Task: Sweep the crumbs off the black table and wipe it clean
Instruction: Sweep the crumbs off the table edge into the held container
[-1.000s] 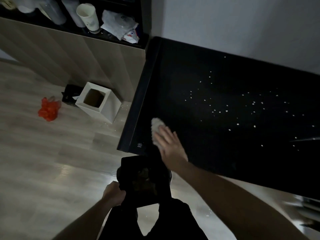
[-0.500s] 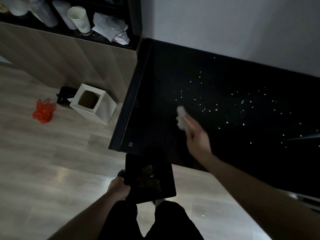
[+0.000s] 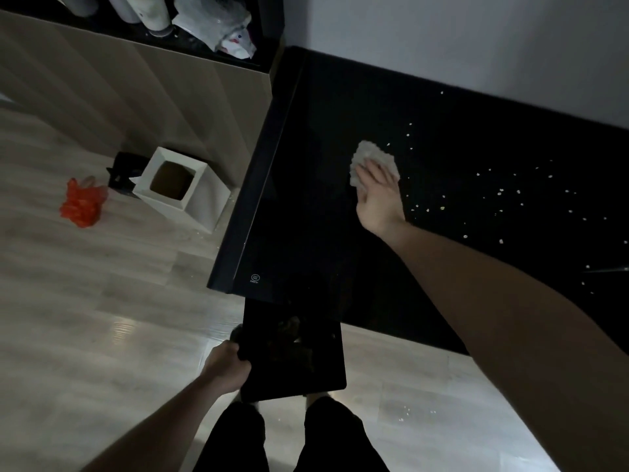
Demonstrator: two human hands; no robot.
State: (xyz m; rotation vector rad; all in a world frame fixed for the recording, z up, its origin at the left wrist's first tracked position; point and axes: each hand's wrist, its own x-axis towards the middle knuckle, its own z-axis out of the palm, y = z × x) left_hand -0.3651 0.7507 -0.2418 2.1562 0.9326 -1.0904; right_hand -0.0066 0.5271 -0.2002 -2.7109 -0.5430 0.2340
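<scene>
R hand (image 3: 379,195) flat on 1 cloth (image 3: 372,160), grip released; L hand (image 3: 226,367) grasps 1 tray (image 3: 306,376).

Single head-worn wide-angle view, looking steeply down and forward from standing height onto the black desk (image 3: 442,233) near corner, with floor (image 3: 85,318) left of the desk and wall (image 3: 476,35) beyond it.
</scene>
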